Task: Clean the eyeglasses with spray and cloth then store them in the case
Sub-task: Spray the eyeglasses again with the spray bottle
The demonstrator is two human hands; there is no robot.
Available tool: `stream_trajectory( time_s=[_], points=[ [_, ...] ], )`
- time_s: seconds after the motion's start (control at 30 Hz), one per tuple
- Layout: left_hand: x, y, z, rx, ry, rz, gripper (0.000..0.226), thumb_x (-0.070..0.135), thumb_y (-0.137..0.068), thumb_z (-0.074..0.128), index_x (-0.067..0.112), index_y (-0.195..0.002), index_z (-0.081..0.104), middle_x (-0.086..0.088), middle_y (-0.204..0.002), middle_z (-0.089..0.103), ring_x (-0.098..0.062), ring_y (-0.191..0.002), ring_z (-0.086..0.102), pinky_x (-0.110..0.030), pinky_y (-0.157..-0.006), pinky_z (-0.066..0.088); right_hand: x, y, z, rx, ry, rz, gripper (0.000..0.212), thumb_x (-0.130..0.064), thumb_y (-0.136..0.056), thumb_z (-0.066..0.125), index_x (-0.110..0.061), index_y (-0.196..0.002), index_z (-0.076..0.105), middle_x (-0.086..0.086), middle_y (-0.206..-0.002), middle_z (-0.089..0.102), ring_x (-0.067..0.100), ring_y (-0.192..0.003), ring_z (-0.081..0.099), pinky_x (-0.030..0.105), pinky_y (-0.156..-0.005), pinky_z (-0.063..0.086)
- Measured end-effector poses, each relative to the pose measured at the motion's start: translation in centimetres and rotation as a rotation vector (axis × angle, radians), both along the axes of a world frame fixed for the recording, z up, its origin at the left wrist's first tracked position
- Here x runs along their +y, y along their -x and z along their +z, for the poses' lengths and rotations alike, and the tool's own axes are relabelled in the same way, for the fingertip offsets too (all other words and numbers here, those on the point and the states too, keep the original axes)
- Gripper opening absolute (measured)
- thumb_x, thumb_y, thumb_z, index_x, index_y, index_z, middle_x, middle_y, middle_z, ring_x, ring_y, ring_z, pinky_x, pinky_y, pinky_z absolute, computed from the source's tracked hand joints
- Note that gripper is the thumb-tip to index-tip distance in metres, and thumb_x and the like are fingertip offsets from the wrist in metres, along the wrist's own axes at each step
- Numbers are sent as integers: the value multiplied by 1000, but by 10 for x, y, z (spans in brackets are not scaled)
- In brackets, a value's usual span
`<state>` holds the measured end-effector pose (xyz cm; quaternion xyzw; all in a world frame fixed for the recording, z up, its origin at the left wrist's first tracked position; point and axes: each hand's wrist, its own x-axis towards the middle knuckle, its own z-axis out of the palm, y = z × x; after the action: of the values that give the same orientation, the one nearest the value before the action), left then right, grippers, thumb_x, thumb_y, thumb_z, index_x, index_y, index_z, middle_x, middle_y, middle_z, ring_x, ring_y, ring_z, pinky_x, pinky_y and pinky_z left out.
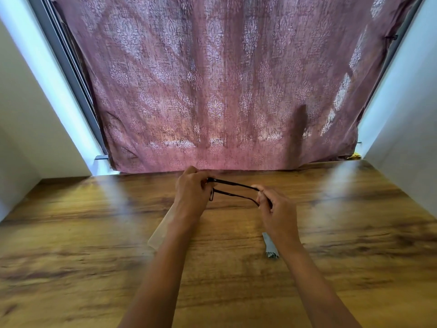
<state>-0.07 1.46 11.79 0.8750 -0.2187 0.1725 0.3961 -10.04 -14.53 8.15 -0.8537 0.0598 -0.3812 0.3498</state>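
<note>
Head view shows us the eyeglasses (233,189) held above the tabletop (94,233) between both hands. Our left hand (192,190) curls round the front end and our right hand (276,209) pinches the temple tips, so the long axis runs left to right, dipping slightly rightward. What we take for the pale case (158,233) lies under the left forearm, nearer that hand. The grey cloth (270,247) lies beside the right wrist.

Two hands (192,189) (277,210), one eyeglasses (233,184), one cloth (270,247)

glossy wood table (94,233), woven cloth curtain (212,79)
</note>
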Motion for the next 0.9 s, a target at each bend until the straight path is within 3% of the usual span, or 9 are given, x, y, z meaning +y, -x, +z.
stream_trajectory(
  time_s=[0.07,0.13,0.2,0.27,0.37,0.57,0.9],
  points=[
    [-1,-2,-4,6,15,32,22,5,-76,70,12,-97,73,-10,-88,63,-25,-75,61,-35,-75,52,0,2,2,-3,-20,5,20,-13,-91,55,-17,-106,68,-5,-88,66,8,-79,62,26,-72,53],
    [-1,-4,-9,13,28,67,23,3,-78,68,11,-98,73,-11,-90,64,-27,-77,61,-36,-76,52,-3,5,5,-21,-47,-1,20,-20,-90,57,-15,-106,68,-3,-92,68,6,-81,63,8,-70,47],
    [0,-5,-11,17,35,101,22,4,-79,66,9,-100,72,-12,-91,64,-27,-79,61,-37,-76,52,-8,8,6,-64,-76,-35,25,-28,-92,54,-12,-104,68,-4,-91,67,3,-78,61,1,-66,43],
    [1,-4,-13,12,54,129,22,4,-79,65,9,-100,72,-12,-91,64,-26,-79,61,-35,-76,51,-18,9,4,-117,-100,-104,28,-29,-92,50,-11,-103,68,-5,-88,66,4,-75,60,3,-65,44],
    [2,-4,-15,15,105,160,23,2,-79,65,8,-100,72,-12,-92,65,-23,-79,59,-28,-74,47,-35,5,-10,-92,-151,-258,18,-13,-90,55,-7,-102,67,3,-90,66,12,-76,61,8,-64,43],
    [5,-6,-22,39,221,223,23,-3,-76,67,7,-96,73,-9,-90,67,-15,-77,56,-22,-73,42,-59,-11,-51,263,-243,-394,34,-12,-85,61,-7,-119,57,14,-114,56,25,-96,56,32,-79,45],
    [3,-15,-34,143,297,306,23,1,-76,67,10,-96,73,-10,-88,66,-17,-74,57,-26,-74,47,-60,-29,-75,430,-286,-349,47,-8,-81,66,-4,-126,51,15,-123,53,29,-106,54,27,-79,37]
  ],
)
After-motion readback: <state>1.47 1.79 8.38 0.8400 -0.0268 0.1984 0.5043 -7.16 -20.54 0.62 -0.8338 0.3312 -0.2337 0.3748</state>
